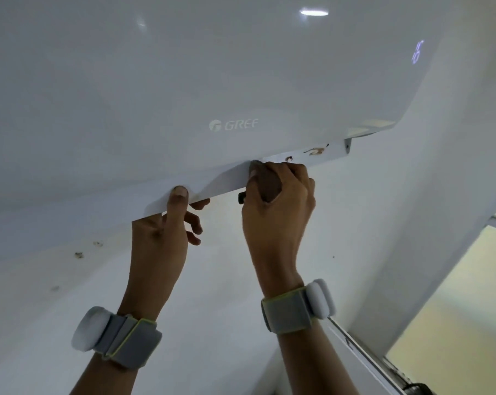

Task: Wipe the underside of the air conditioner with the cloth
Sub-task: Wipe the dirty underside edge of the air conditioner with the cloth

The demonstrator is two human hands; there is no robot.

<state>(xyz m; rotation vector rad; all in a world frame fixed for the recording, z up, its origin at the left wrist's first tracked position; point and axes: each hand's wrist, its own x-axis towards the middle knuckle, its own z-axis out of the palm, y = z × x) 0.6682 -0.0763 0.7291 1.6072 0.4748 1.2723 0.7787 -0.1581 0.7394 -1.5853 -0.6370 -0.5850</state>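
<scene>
The white air conditioner (232,125) fills the upper view, seen from below. Its long white flap (212,185) hangs along the lower edge. My left hand (170,220) pinches the flap's edge, thumb on the front face and fingers curled behind it. My right hand (281,206) grips a bunched brown cloth (266,182) and presses it up against the unit's underside, just right of the flap's middle. A small dark bit (242,198) sticks out beside the cloth. Most of the cloth is hidden in my fist.
Brown stains (315,151) mark the underside strip to the right of my right hand. The white wall (221,280) behind carries a few small spots. A window frame (363,357) and bright pane lie at the lower right. A lit display (417,51) glows at the unit's right end.
</scene>
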